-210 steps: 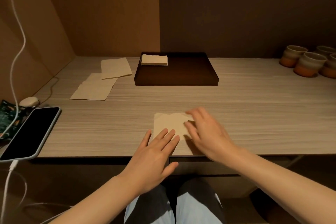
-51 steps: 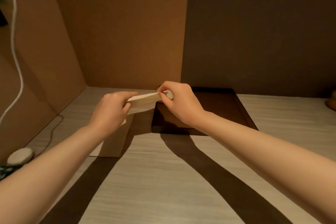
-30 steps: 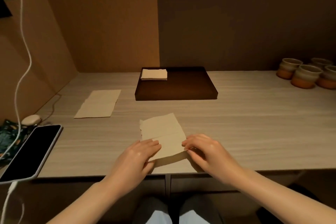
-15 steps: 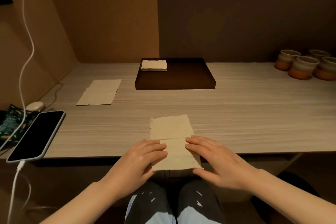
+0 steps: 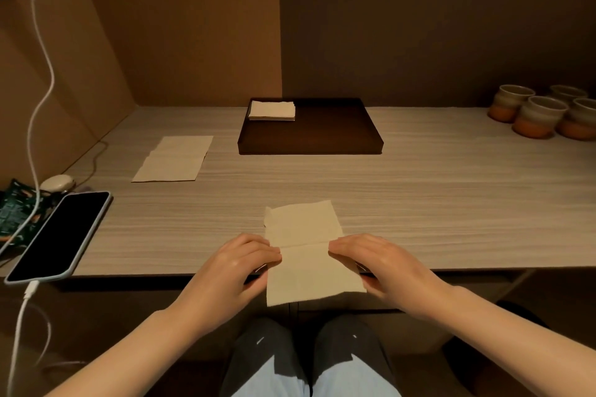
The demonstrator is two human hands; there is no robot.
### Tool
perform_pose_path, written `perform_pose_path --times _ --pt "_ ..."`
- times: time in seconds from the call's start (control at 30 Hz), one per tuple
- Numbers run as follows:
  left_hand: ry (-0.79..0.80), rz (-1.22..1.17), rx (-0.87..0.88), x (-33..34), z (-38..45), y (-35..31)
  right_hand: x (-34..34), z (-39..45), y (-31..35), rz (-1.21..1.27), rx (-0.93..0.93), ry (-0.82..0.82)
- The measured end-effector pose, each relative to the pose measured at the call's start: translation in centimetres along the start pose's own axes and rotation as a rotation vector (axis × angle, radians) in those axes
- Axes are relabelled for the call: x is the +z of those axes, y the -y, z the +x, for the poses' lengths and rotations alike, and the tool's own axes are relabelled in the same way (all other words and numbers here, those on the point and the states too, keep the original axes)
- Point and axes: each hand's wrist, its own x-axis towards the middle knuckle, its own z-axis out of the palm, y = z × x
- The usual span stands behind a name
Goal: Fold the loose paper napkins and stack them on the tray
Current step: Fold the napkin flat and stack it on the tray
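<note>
Here, progress: a small stack of folded napkins is seen in the tray, at its 11 o'clock corner; folding is judged partly done.
Left to do: one loose napkin lies flat on the surface at 10 o'clock from the hands, well apart from the tray; a second, the napkin in hand, is not yet folded.
Napkin in hand: it is laid open at the near edge at 6 o'clock, a crease across its middle, its near half hanging past the edge.
Left hand: its grip is closed on the napkin's left edge at the crease, fingers curled.
Right hand: its grip pinches the right edge likewise, mirrored.
Nearby: a phone at 9 o'clock, cups at 2 o'clock.
</note>
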Motion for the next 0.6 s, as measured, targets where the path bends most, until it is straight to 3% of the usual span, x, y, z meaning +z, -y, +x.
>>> perform_pose_path --times 0.33,0.6 --pt "-0.022 -0.105 -0.090 -0.1 1.2 0.6 -0.2 1.4 -0.1 0.261 0.242 -0.113" --pt "-0.116 -0.237 -0.279 0.4 1.7 0.0 -0.4 3.3 0.8 0.453 0.464 -0.274"
